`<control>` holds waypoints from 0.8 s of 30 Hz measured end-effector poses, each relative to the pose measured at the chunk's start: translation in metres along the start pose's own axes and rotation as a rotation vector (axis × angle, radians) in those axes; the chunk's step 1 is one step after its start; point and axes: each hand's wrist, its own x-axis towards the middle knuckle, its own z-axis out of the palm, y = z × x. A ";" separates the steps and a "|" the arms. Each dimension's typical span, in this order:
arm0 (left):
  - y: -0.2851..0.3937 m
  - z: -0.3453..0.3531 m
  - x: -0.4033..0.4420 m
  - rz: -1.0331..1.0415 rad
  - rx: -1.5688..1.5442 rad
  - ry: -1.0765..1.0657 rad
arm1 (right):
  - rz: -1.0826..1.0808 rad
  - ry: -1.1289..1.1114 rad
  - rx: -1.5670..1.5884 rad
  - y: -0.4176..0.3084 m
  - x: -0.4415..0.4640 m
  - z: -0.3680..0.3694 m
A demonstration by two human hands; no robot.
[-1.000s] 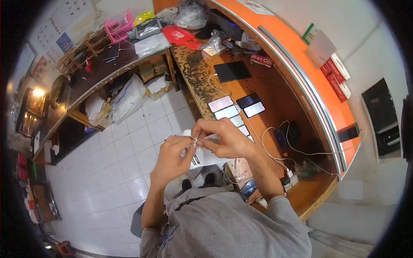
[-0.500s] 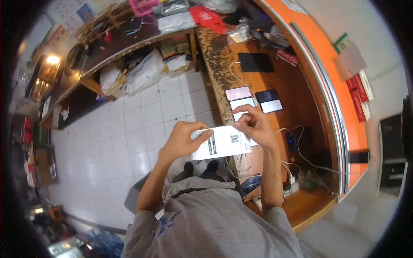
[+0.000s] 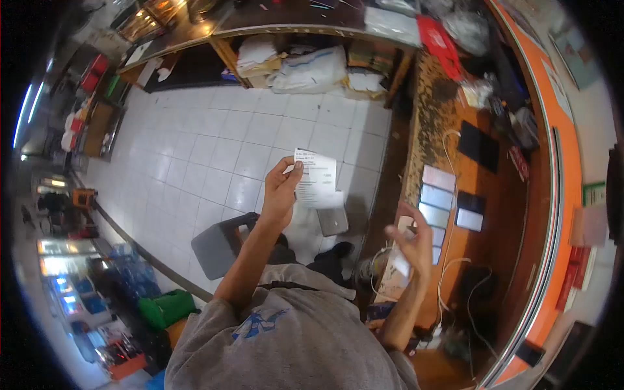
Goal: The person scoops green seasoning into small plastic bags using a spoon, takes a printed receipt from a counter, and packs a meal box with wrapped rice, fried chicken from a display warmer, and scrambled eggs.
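My left hand (image 3: 281, 194) pinches a printed paper receipt (image 3: 316, 182) between thumb and fingers, holding it up over the floor. Lines of small text cover the paper, too small to read. To the right, my right hand (image 3: 416, 244) is slightly blurred, its thumb and fingers apart with nothing seen between them. It is nearest to a column of phones (image 3: 439, 177) on the wooden counter (image 3: 422, 123) and overlaps some of them in view. Beside that column lies another phone (image 3: 469, 220) with a bright screen.
A grey stool (image 3: 218, 250) stands left of my legs. Below the receipt is a grey flat object (image 3: 333, 221) with rounded corners. White cables (image 3: 448, 273) run along the counter past a black tablet (image 3: 479, 147). White sacks (image 3: 312, 70) sit under the far table.
Both hands were at the paper earlier; my right hand has come off it and moved right. My left hand now holds it alone, turned more upright. The view has swung left.
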 end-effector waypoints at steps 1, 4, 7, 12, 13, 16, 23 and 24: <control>0.013 -0.005 0.004 0.025 -0.016 0.016 | -0.109 -0.038 0.132 -0.020 0.007 0.019; 0.062 -0.027 0.008 -0.058 -0.204 0.038 | -0.295 -0.115 0.188 -0.094 0.034 0.089; 0.104 -0.073 0.019 -0.003 -0.320 0.011 | -0.418 -0.127 0.082 -0.155 0.067 0.161; 0.157 -0.182 0.063 0.111 -0.407 0.007 | -0.469 -0.266 0.225 -0.198 0.117 0.272; 0.169 -0.210 0.072 0.113 -0.414 0.006 | -0.369 -0.359 0.264 -0.208 0.125 0.295; 0.192 -0.251 0.089 0.157 -0.432 0.015 | -0.283 -0.381 0.313 -0.230 0.140 0.338; 0.263 -0.337 0.120 0.235 -0.443 0.009 | -0.232 -0.405 0.291 -0.304 0.169 0.421; 0.268 -0.348 0.129 0.237 -0.463 0.003 | -0.211 -0.414 0.301 -0.312 0.175 0.431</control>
